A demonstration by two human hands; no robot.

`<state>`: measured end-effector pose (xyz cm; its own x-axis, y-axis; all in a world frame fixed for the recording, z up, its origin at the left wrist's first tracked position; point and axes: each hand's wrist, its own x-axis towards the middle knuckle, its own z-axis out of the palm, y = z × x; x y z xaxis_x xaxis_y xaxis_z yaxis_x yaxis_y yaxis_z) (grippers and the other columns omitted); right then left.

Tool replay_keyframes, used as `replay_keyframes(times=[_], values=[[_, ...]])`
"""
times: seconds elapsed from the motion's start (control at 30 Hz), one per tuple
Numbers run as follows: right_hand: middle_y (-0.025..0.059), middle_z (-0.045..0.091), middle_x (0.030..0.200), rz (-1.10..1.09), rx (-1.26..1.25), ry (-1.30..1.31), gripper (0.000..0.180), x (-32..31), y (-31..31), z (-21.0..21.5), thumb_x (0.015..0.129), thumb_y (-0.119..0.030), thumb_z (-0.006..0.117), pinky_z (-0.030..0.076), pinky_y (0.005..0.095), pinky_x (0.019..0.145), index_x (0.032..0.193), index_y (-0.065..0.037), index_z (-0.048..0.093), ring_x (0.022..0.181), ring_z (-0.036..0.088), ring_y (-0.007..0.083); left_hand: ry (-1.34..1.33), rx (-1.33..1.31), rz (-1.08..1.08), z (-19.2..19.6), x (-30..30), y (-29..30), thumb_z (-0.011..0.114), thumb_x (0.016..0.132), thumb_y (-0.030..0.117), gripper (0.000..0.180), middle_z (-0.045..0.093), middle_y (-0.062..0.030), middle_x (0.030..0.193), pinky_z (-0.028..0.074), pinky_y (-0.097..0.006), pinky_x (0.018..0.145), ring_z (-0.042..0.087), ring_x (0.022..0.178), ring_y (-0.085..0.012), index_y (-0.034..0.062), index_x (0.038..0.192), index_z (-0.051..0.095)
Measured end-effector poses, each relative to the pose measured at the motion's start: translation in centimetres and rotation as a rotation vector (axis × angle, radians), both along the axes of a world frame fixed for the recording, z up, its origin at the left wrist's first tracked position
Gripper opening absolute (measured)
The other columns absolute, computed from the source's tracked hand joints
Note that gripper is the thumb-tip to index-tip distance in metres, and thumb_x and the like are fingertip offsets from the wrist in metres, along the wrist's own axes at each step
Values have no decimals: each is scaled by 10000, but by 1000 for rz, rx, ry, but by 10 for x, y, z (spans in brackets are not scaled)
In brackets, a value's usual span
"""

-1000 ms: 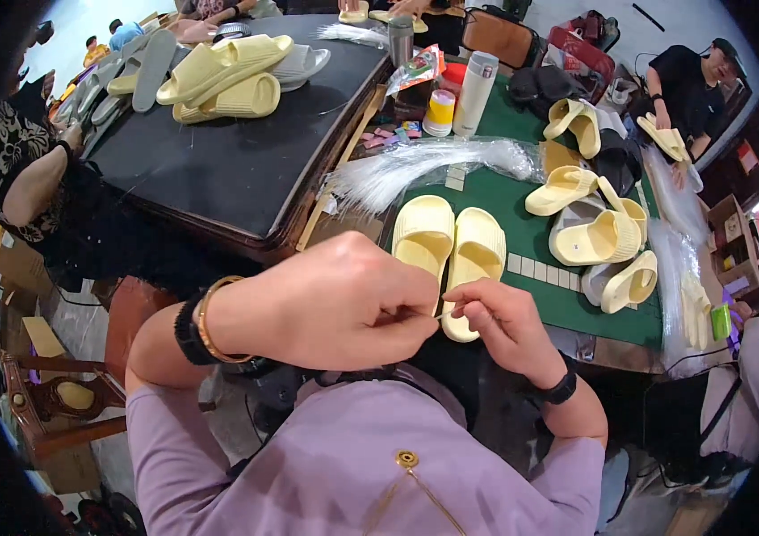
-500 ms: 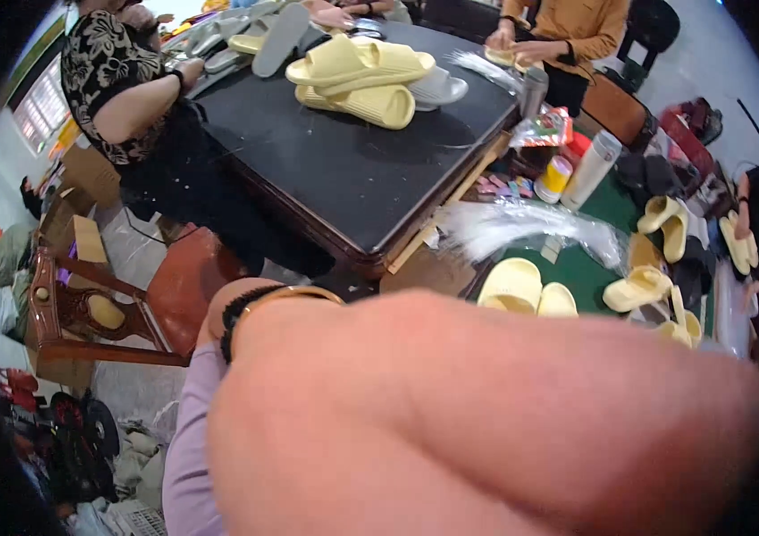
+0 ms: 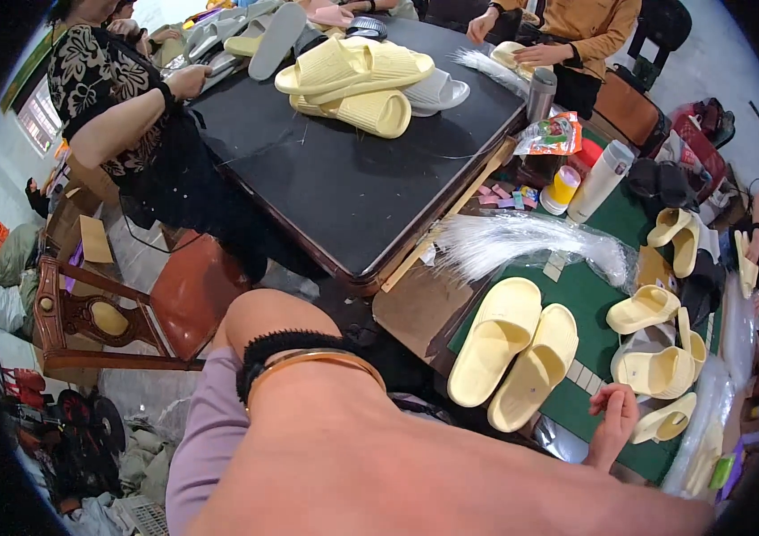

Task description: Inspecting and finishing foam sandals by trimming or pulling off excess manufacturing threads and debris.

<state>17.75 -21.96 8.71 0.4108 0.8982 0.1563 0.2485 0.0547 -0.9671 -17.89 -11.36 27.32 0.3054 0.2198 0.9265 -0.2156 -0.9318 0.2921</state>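
My left hand is raised very close in front of me and fills the lower middle. A black band and a gold bangle circle my wrist. Its fingers are hidden, so I cannot tell what they touch. Beyond it, my right hand shows low over the green table with fingers loosely apart and nothing visible in them. Left of that hand, a pale yellow slipper lies beside another yellow slipper, both with soles down. To its right are a yellow slipper and more yellow slippers.
A black table bears stacked yellow slippers. White plastic strands, a thermos and a yellow-and-white tub lie on the green table. A wooden chair stands left. Several co-workers handle slippers around the tables.
My left hand has moved lower, uncovering the pair of yellow slippers and my right hand. The co-worker in orange has moved one hand away from the slipper.
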Motion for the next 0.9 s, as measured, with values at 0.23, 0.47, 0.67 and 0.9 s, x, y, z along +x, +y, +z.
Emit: replay_keyframes(times=[0.23,0.47,0.67,0.9], values=[[50,589,727,-9,-22,28,253,3,11,-9,1014,-182,464,414,222,559,878,-6,585,620,517,96,-126,89,36,-1,17,19,651,826,117,83,570,-104,771,471,-305,597,563,686,-231,55,791,609],[50,600,725,21,-8,24,249,-6,21,6,1009,-174,469,420,221,560,879,-1,590,617,526,96,-268,169,50,-9,8,7,635,832,114,76,555,-94,764,461,-307,592,549,679,-223,66,782,602],[57,605,710,-15,-47,46,243,-4,11,8,1003,-152,460,426,222,562,878,6,596,610,533,97,-384,301,45,-4,8,23,621,836,112,75,542,-86,758,452,-309,587,537,673,-216,75,776,596],[54,614,737,13,-33,71,235,-13,4,16,1003,-143,461,435,218,563,881,3,599,618,540,90,-516,341,-2,-37,-24,-29,605,842,109,80,527,-76,751,441,-311,583,523,666,-208,86,767,589]])
